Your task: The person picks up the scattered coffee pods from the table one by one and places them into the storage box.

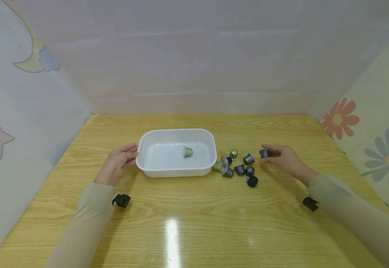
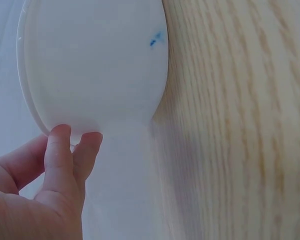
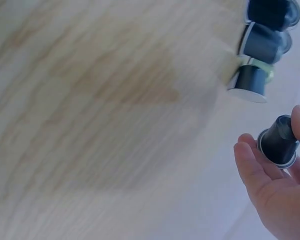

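My right hand [image 1: 283, 158] pinches a dark grey coffee capsule [image 1: 265, 153] between thumb and fingers, to the right of the other capsules. In the right wrist view this capsule [image 3: 278, 142] shows its rim toward the palm side. My left hand [image 1: 119, 162] rests its extended fingers against the left end of a white rectangular tub [image 1: 174, 173]. The left wrist view has the fingertips [image 2: 60, 132] on the tub's outer wall [image 2: 100, 65], just by the rim. Inside the tub a light green capsule [image 1: 187, 152] lies on its side.
Several grey, black and green capsules lie loosely grouped right of the tub, among them a green one [image 1: 233, 154], a grey one [image 1: 249, 159] and a black one [image 1: 252, 181]. The wooden table [image 1: 198, 216] meets printed cloth walls at its back and sides.
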A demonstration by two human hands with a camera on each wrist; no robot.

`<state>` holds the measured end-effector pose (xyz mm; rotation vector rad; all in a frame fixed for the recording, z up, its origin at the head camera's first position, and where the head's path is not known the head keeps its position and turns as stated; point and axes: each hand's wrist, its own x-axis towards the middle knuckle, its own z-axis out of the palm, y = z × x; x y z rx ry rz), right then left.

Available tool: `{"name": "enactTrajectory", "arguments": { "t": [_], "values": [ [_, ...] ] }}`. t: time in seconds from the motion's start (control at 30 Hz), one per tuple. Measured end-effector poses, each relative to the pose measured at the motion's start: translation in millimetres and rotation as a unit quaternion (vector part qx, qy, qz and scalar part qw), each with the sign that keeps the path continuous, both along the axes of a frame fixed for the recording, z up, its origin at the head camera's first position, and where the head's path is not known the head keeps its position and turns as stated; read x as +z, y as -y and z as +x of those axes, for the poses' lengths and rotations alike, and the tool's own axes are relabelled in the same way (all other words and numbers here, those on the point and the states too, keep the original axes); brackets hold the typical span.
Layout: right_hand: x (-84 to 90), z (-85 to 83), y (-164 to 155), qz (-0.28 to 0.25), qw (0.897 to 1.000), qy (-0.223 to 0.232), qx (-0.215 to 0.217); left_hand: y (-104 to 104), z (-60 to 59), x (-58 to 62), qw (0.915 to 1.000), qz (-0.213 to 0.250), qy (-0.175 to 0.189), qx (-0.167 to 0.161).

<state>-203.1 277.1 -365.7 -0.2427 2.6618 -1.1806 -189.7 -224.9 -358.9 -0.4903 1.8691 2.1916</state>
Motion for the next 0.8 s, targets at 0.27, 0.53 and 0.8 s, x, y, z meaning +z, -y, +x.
{"name": "enactTrajectory", "arguments": {
  "t": [0.27, 0.53, 0.8],
  "values": [
    [9.0, 4.1, 7, -0.011, 1.0, 0.003, -0.004, 0, 1.1, -1.0, 1.0, -0.001, -0.004, -0.003],
    [23.3, 11.5, 20, -0.03, 1.0, 0.009, -0.005, 0, -1.1, -1.2, 1.0, -0.003, -0.001, -0.002],
    [30.5, 10.8, 38, -0.047, 0.999, 0.012, 0.003, 1, -2.2, -1.8, 0.9999, -0.011, 0.001, -0.01]
  ]
}}
